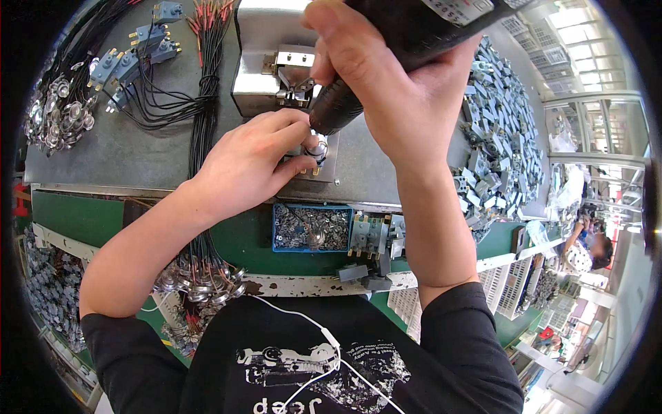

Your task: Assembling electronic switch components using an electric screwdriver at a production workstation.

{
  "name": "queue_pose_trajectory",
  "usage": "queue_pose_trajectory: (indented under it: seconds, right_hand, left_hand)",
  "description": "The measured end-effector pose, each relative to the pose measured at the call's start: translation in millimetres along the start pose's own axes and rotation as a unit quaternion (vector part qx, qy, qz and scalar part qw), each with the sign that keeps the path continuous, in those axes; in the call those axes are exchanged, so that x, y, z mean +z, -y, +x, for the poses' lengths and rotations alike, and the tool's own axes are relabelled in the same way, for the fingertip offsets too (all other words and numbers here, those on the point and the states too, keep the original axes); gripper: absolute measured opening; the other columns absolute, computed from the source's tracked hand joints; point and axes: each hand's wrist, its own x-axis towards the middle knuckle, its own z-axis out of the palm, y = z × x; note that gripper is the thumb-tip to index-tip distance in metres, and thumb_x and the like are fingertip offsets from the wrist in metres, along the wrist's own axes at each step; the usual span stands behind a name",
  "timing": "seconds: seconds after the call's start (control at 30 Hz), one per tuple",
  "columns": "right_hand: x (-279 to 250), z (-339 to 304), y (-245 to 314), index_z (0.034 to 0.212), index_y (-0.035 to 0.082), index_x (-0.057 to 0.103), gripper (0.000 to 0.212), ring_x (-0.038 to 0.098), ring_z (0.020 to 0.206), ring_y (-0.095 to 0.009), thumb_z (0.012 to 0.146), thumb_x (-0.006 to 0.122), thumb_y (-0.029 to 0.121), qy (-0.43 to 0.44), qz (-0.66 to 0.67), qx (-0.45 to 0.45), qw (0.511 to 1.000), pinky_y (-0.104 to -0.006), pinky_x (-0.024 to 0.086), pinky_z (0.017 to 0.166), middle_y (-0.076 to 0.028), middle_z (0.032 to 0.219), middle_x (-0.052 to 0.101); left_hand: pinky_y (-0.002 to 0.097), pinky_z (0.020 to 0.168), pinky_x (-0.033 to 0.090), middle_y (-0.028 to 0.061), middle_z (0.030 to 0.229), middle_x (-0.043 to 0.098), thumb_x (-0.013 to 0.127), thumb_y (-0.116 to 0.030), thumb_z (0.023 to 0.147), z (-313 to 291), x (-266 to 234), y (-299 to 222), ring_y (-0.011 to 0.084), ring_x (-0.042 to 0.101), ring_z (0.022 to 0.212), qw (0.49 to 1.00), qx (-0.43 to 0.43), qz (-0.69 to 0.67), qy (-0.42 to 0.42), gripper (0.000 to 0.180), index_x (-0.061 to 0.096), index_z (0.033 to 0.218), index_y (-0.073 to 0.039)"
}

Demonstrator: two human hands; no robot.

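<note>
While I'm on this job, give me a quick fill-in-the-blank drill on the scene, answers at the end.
1. The right hand grips a driver coloured ____.
2. The tray of small metal bits is coloured ____.
3. The large heap of grey parts lies to the ____ of the driver.
4. The bundled wires, beyond the left hand, lie to the ____ of the driver.

Missing words: black; blue; right; left.
</note>
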Motion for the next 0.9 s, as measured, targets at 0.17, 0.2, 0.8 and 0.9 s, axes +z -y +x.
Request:
queue_pose_trajectory:
  seconds: [0.17,0.2,0.8,0.9]
  right_hand:
    - [-14,34,-23,0.100,-0.006,0.071,0.014,0.069,0.072,-0.012,0.087,0.076,-0.005,0.193,-0.085,-0.355,0.911,-0.0234,0.055,0.064,-0.006,0.082,0.071]
    - [-18,22,-18,0.100,-0.006,0.071,0.014,0.069,0.072,-0.012,0.087,0.076,-0.005,0.192,-0.085,-0.356,0.911,-0.0234,0.055,0.064,-0.006,0.082,0.071]
    - [9,-24,19,0.123,-0.007,0.058,0.038,0.068,0.085,-0.016,0.094,0.076,0.009,-0.040,-0.191,0.022,0.980,-0.0292,0.057,0.073,-0.014,0.105,0.069]
    - [-13,23,-57,0.114,-0.008,0.061,0.038,0.068,0.082,-0.014,0.081,0.076,-0.017,0.069,0.065,-0.409,0.907,-0.0264,0.056,0.072,-0.011,0.096,0.069]
  left_hand:
    - [0.0461,0.083,0.056,0.0082,0.115,0.064,0.073,-0.019,0.091,4,2,-1,0.0340,0.067,0.101,1.000,0.000,0.003,0.006,0.021,0.060,0.103,-0.007]
    - [0.0460,0.082,0.056,0.0079,0.114,0.065,0.073,-0.019,0.090,4,1,-2,0.0340,0.067,0.099,1.000,-0.005,0.004,0.005,0.021,0.060,0.102,-0.007]
    - [0.0453,0.078,0.056,0.0069,0.113,0.065,0.073,-0.018,0.092,1,2,-2,0.0342,0.068,0.097,1.000,-0.004,-0.002,-0.010,0.022,0.058,0.105,-0.007]
    - [0.0454,0.077,0.057,0.0070,0.113,0.064,0.072,-0.018,0.092,6,4,-5,0.0342,0.068,0.097,1.000,0.000,-0.010,-0.005,0.023,0.057,0.106,-0.007]
